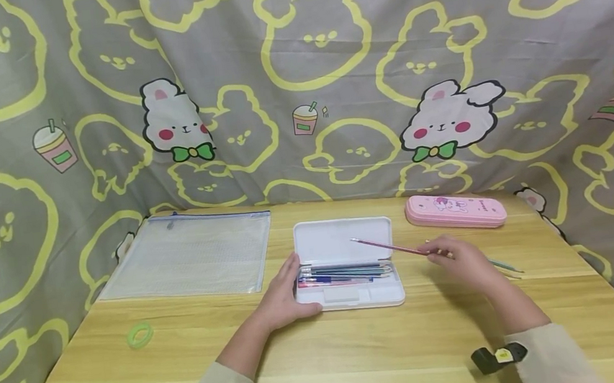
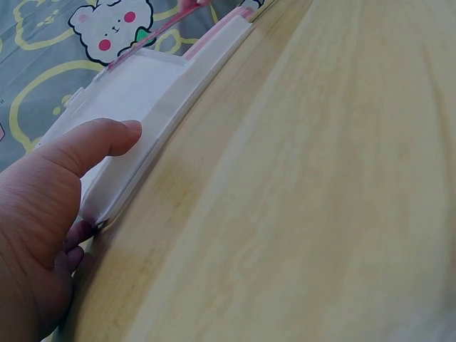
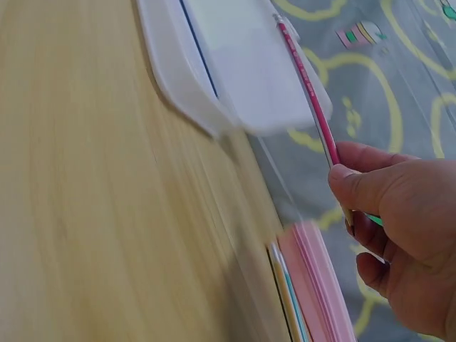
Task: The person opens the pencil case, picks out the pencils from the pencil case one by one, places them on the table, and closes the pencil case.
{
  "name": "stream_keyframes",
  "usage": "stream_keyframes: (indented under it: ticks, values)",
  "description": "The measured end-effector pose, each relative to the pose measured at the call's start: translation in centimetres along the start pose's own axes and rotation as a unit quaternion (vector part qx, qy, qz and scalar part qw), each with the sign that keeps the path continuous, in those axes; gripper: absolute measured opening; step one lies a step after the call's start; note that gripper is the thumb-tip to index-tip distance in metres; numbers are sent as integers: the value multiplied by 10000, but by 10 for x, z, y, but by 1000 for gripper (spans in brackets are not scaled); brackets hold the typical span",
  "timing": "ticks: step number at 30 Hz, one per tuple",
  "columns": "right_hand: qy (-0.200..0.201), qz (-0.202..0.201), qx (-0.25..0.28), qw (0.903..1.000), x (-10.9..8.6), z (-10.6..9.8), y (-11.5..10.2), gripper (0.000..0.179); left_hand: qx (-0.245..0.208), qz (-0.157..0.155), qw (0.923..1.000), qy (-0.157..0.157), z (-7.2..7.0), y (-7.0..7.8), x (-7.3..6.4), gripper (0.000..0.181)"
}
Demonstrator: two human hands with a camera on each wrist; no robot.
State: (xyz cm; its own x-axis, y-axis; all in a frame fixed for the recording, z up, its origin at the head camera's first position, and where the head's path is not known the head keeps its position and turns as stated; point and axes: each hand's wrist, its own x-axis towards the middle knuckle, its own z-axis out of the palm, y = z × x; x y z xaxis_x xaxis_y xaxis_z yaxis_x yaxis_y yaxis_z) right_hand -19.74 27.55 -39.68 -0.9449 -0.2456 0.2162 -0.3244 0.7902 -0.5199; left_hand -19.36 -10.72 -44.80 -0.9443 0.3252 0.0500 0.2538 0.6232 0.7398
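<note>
Hands: white case (image 1: 318,240) in grip of left (image 1: 281,298), red pencil (image 3: 309,95) in pinch of right (image 1: 462,260).

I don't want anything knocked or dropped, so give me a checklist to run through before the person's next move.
1. Right hand grip on the red pencil: ok, pinched between thumb and fingers.
2. White case open: ok, its lid stands back.
3. White case steadied: ok, the left hand holds its left side.
4. Red pencil lined up with the pencils inside: not ok, it slants in the head view.
5. Enough room for another pencil: cannot tell, those inside overlap.
6. No loose pencils on the table: not ok, some lie beside the right forearm.
</note>
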Motion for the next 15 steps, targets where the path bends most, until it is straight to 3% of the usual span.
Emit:
stream_keyframes:
  ticks: [9,15]
  values:
    - [226,420,-262,9985,-31,-24,35,18,-16,35,10000,-4,0,1,0,122]
    - [78,775,-379,9962,-46,-27,60,21,-9,9,10000,-2,0,0,0,122]
